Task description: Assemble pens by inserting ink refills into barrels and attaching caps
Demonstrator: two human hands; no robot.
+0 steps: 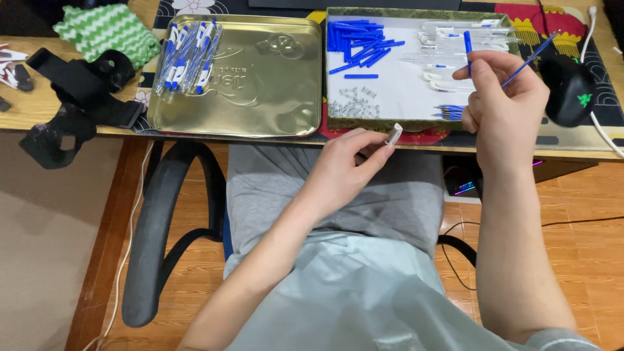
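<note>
Above desk [195, 140], refill [528, 60] in right grip [504, 97]

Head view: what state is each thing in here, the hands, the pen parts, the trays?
Left hand: fingers pinching a small clear pen part, off the table.
Right hand: raised, holding a thin blue refill and a blue piece.
Gold tin lid: lying flat, a bundle of finished pens in its corner.
Parts box: open, holding loose blue caps, clear barrels, small springs.
Computer mouse: resting, untouched.

Finished pens [188, 55] in metal tray [273, 97] left of parts box [390, 123]; mouse [571, 91] at right.
</note>
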